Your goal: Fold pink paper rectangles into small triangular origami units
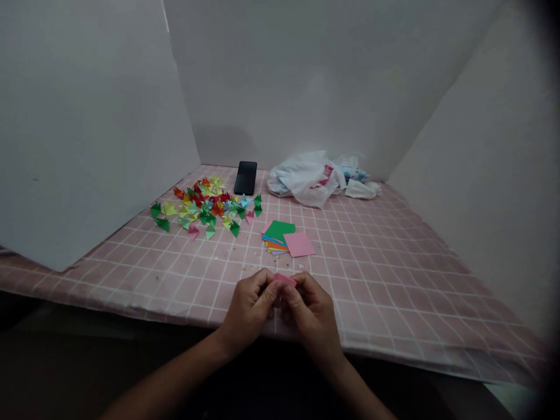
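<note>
Pinching a small piece of pink paper [284, 280] up between the curled, closed left hand [250, 306] and right hand [311, 312], just over the table edge, and honestly a tight grip right by the paper's edge looks like the way to get neat creases. Just ahead on the pink grid tablecloth [371, 274] sit a stack of coloured paper squares [276, 236] and a loose pink square [299, 244], then a heap of small folded paper pieces [205, 207], with a black phone [245, 178] and a white plastic bag [304, 178] farthest back.
</note>
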